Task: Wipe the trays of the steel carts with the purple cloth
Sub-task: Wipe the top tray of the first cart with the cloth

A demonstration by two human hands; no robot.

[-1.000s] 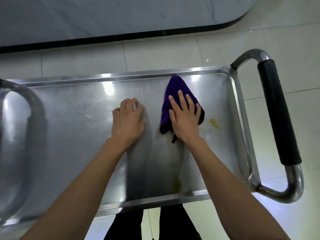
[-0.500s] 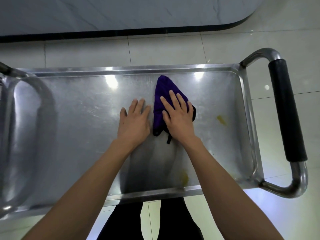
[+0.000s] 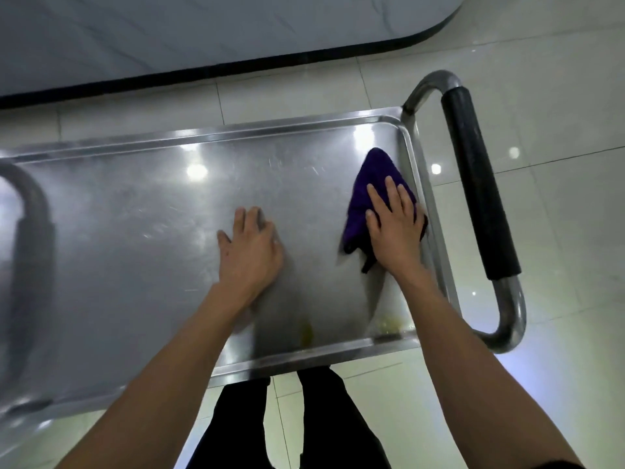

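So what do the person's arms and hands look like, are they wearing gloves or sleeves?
No gloves: the left hand and right hand are bare, with no rings, watch or bands visible. Both forearms are uncovered as far as the picture shows; no sleeve is clearly in view. Below, the legs wear black trousers.

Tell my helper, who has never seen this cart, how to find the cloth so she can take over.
Find the steel tray on top of the cart, then its end by the black-gripped handle. The cloth lies flat on the tray beside that end's rim, under the right hand. It is the only purple, soft thing there.
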